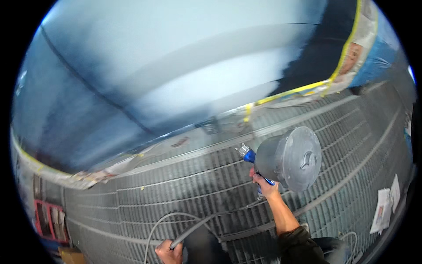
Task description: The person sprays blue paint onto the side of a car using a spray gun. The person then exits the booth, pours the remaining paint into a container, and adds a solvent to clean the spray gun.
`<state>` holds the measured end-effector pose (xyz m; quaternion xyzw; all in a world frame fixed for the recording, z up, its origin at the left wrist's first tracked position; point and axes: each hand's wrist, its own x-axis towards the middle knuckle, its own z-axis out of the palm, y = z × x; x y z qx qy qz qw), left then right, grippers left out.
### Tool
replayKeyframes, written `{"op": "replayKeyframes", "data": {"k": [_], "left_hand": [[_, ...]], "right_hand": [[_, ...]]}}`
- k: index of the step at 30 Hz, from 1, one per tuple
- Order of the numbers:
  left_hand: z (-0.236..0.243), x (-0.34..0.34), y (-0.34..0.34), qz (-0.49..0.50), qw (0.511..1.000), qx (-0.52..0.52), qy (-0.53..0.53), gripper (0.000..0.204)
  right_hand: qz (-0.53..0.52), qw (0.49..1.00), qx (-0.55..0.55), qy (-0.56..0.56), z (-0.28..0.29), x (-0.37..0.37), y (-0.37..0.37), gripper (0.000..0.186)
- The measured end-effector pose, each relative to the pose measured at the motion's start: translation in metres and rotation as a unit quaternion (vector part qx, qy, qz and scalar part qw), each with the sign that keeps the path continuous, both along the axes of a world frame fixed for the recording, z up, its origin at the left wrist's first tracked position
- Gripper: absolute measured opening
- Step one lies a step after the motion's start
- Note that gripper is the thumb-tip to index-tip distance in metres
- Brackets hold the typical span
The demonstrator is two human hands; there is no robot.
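Observation:
In my right hand (pixel 266 184) is a paint spray gun (pixel 249 155) with a blue body and a silver nozzle. A large grey lidded paint cup (pixel 281 158) sits on the gun and hides part of it. The nozzle points up and left, toward the car panel (pixel 211 83), which stands apart from it. Pale grey-white coating covers the panel's middle, with darker blue and black areas at its sides. At the lower edge my left hand (pixel 169 252) is closed around a grey air hose (pixel 189 229), which runs toward the gun's handle.
Yellow masking tape (pixel 299 89) and masking paper (pixel 360 53) line the panel's edge, with blue sheeting (pixel 379 61) at right. Below lies a metal grate floor (pixel 176 189). Papers (pixel 381 210) lie at the right; a red frame (pixel 49 221) and cardboard box (pixel 72 255) stand lower left.

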<state>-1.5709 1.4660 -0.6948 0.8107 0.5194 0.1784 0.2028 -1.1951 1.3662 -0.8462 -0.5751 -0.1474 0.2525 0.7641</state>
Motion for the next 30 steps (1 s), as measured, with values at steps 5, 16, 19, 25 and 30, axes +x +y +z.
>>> {"op": "replayKeyframes", "data": {"k": [5,16,19,25,30], "left_hand": [[0.007,0.042,-0.025,-0.140,0.990,0.008,-0.002,0.025],[0.015,0.037,-0.018,-0.055,0.992,-0.035,-0.105,0.030],[0.034,0.019,-0.011,-0.014,0.993,-0.057,-0.101,0.026],[0.001,-0.043,-0.020,0.035,0.991,0.034,-0.124,0.013],[0.012,-0.012,-0.052,0.061,0.989,0.007,-0.135,0.014]], "right_hand": [[-0.095,0.992,0.044,-0.066,0.064,0.051,-0.055,0.019],[-0.147,0.980,-0.022,-0.130,0.091,0.033,-0.033,0.018],[0.003,0.979,0.020,-0.203,0.044,0.010,0.002,0.019],[0.186,0.971,0.049,-0.145,0.083,-0.030,0.047,0.024],[0.134,0.982,0.081,-0.107,0.125,0.003,0.009,0.029]]}}
